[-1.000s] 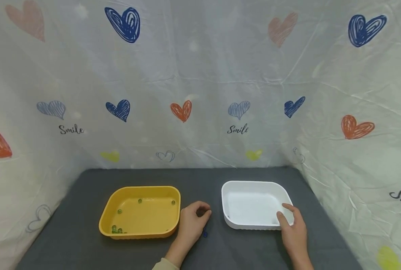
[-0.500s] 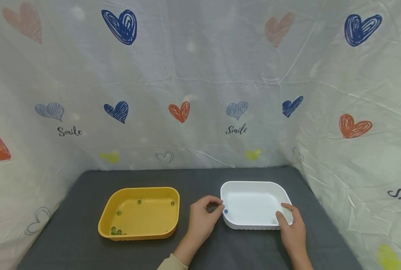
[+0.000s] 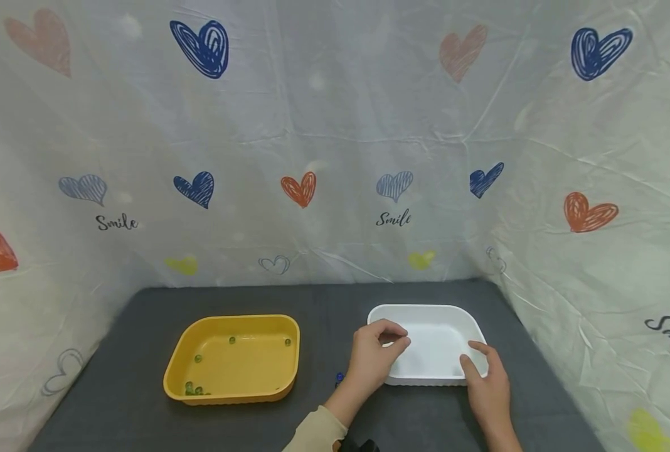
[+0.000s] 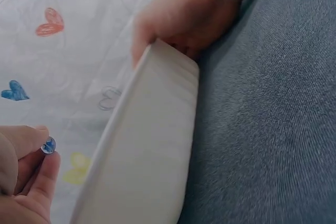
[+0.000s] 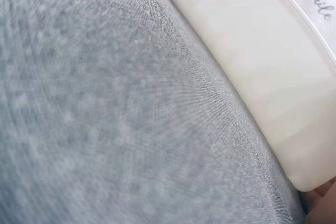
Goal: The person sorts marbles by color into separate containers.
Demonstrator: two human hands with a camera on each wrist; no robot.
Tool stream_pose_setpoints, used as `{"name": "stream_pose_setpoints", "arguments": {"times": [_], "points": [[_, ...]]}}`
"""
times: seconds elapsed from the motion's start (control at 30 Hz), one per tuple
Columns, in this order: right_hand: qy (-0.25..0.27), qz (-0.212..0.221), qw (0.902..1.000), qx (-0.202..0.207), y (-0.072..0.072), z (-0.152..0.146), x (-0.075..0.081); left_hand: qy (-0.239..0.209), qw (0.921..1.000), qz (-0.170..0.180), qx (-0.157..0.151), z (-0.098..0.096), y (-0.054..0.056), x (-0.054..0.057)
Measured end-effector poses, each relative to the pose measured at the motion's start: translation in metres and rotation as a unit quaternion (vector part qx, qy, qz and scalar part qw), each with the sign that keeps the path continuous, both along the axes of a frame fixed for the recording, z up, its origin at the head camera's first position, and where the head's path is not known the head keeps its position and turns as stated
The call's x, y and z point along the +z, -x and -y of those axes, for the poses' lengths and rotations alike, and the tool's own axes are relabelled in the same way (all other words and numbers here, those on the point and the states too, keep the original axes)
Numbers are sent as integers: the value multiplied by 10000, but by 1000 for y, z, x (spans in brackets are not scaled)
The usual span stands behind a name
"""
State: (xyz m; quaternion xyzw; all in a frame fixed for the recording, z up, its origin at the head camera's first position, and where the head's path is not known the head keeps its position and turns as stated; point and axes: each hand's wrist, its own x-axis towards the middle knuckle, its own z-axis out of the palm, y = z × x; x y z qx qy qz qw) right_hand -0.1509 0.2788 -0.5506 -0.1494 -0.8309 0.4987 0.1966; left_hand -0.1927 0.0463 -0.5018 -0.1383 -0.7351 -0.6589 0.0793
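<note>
My left hand (image 3: 373,355) is over the left part of the white tray (image 3: 442,326). In the left wrist view, the thumb and a fingertip of that hand pinch a clear-and-blue glass marble (image 4: 48,145), above the tray's rim. The head view does not show the marble between the fingers. My right hand (image 3: 489,383) grips the tray's front right corner, thumb over the rim; its lower fingers are mostly hidden behind the wall. A small group of blue marbles (image 3: 339,377) lies on the dark cloth, partly hidden by the left forearm.
A yellow tray (image 3: 228,397) stands to the left, with several green marbles (image 3: 189,388) inside. Dark grey cloth (image 3: 335,301) covers the table. Behind it hangs a pale curtain (image 3: 335,251) printed with hearts. A black object (image 3: 360,447) shows at the bottom edge, by the left sleeve.
My left hand has moved right from the cloth between the trays to over the white tray. A blue marble seen at that tray's left side half a second ago is now out of sight. Right hand stays.
</note>
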Motion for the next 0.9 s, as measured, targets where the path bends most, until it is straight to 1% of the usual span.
{"name": "stream_pose_setpoints", "arguments": {"times": [0.2,0.33,0.47,0.57,0.63,0.8,0.9], "points": [[30,10,10000,-37,-1,0,-2,183,9998,74,-57,-12,3,-8],[60,-61,10000,-7,-1,-1,-3,192,9998,106,-33,-14,3,-7],[20,4,10000,-50,0,0,-1,180,9998,-19,94,-15,3,-6],[-56,88,9999,-88,1,0,0,155,9994,-149,255,-17,3,-7],[-106,107,9999,-84,1,0,0,115,9992,-167,331,-19,3,-8],[-76,38,9999,-75,0,-1,-1,32,9992,-137,380,-20,3,-9],[-27,12,10000,-24,0,0,-2,16,9990,-196,406,-18,3,-10]]}}
